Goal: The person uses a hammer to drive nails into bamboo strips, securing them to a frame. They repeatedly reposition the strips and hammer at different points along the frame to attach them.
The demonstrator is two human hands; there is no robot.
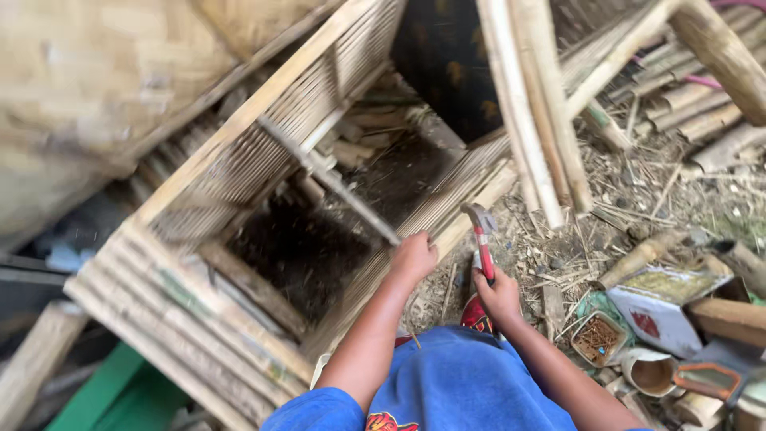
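— What is the right hand (499,294) doing?
— It is gripping the red-handled claw hammer (481,239), fingers wrapped tight around the handle, the metal head rising just above it.
— And the left hand (414,257)?
— It is resting curled on the slatted bamboo crate frame (319,120), beside the hammer head.
— Anything near the right hand?
— A small box of nails (597,337) is sitting just to its right.
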